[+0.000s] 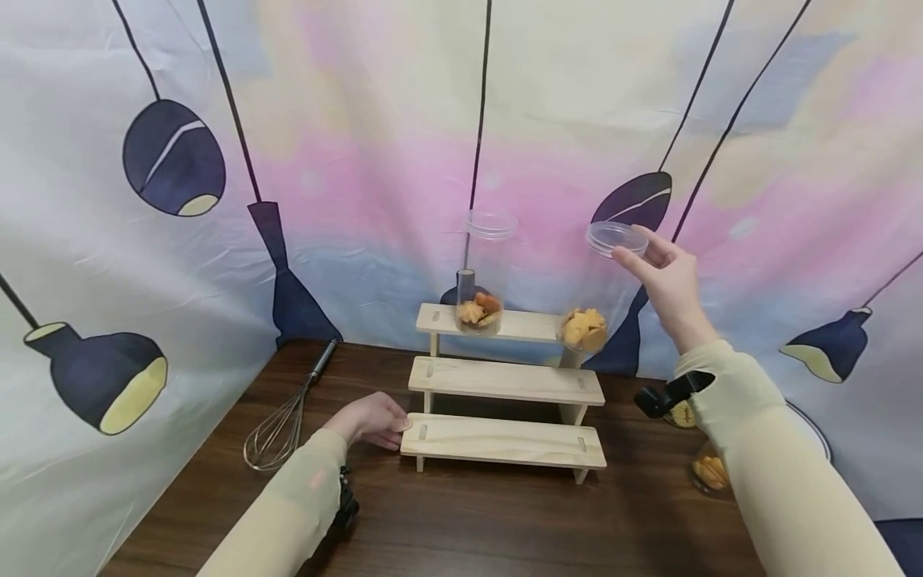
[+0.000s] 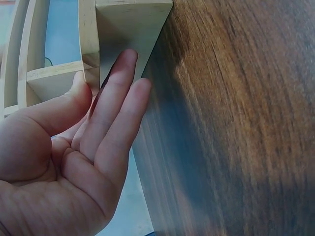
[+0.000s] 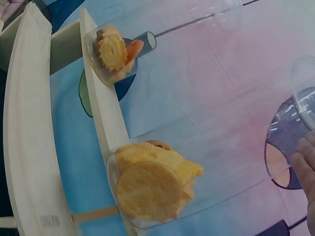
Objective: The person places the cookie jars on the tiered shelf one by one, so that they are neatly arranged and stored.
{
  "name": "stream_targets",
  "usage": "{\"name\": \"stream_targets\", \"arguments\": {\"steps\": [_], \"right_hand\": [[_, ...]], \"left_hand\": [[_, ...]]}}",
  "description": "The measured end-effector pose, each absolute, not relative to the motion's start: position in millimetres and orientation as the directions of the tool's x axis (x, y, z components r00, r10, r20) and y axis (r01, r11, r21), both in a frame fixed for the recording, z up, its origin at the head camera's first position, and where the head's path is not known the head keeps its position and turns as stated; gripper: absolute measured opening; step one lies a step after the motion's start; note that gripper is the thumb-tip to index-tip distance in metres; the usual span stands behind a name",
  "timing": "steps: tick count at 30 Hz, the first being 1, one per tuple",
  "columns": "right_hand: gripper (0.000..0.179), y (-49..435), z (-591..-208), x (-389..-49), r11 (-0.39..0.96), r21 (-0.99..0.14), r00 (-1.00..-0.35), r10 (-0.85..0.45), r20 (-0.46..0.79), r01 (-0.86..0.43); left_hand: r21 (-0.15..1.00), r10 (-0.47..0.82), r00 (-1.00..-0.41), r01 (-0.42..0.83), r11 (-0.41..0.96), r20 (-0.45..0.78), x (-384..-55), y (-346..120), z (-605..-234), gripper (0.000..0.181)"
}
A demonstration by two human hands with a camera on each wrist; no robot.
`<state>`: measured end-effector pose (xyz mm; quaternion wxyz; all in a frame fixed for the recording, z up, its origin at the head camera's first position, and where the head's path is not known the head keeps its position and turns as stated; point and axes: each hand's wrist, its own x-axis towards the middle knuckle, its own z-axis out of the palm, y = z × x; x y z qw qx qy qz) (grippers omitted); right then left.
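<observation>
A three-step wooden display stand (image 1: 505, 439) is on the table, and my left hand (image 1: 371, 420) grips the left end of its lowest step. In the left wrist view, the thumb presses the board's edge while the fingers (image 2: 118, 110) reach beneath it. My right hand (image 1: 667, 284) holds a tall clear jar (image 1: 584, 330) by its lidded top, between thumb and fingers. Biscuits (image 3: 150, 189) fill the bottom of this jar, whose base overlaps the right end of the top step. Another clear jar (image 1: 479, 311) with a few biscuits stands upright toward the left of that step.
A whisk (image 1: 284, 425) lies on the dark wooden table (image 1: 461, 521), left of the stand. To the right, partly behind my right forearm, are a jar of biscuits (image 1: 710, 471) and another round container (image 1: 680, 414). A printed cloth (image 1: 375, 160) hangs close behind the stand.
</observation>
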<state>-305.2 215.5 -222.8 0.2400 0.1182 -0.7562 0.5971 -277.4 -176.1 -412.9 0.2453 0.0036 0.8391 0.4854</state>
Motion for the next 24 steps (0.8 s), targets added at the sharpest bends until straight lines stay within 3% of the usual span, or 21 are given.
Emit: {"name": "stream_targets", "arguments": {"steps": [24], "right_hand": [[0.064, 185.4, -228.7, -330.9, 0.289, -0.856, -0.886, 0.055, 0.461, -0.428]], "left_hand": [[0.786, 0.247, -0.872, -0.217, 0.579, -0.423, -276.8, -173.4, -407.7, 0.023]]}}
